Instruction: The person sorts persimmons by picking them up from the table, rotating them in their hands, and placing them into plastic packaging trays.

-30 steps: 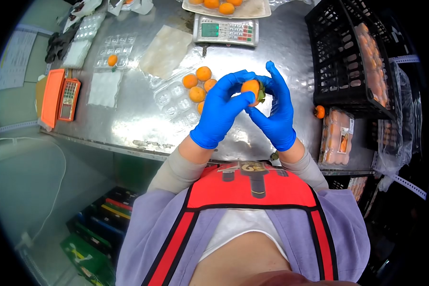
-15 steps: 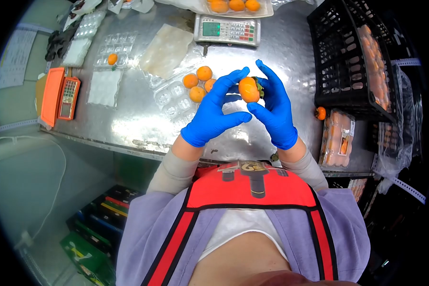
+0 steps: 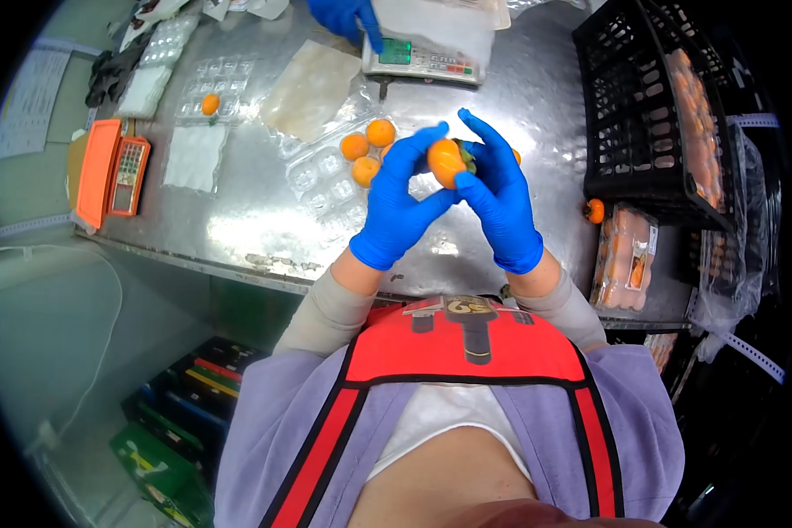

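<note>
An orange persimmon [image 3: 446, 164] with green leaves is held up over the metal table between my two blue-gloved hands. My left hand [image 3: 396, 207] curls its fingers and thumb around the left side of the fruit. My right hand [image 3: 504, 198] grips it from the leaf side, thumb against its lower edge, index finger raised. A bit of another orange fruit [image 3: 517, 157] shows behind my right fingers. Left of my hands, several persimmons [image 3: 354, 146] sit at one end of a clear moulded tray [image 3: 319, 187]; my left hand partly hides them.
A co-worker's blue-gloved hand [image 3: 343, 19] reaches to a digital scale [image 3: 427, 63] bearing a whitish pack. At right stand a black crate [image 3: 629, 114] and a fruit pack [image 3: 623, 260], with a loose persimmon [image 3: 594, 210] beside them. An orange scale [image 3: 106, 176] stands left.
The persimmon and both my hands have shifted slightly left, and the fruit has turned. A co-worker's hand has come in at the scale, where the tray of oranges-coloured fruit is replaced by a whitish pack.
</note>
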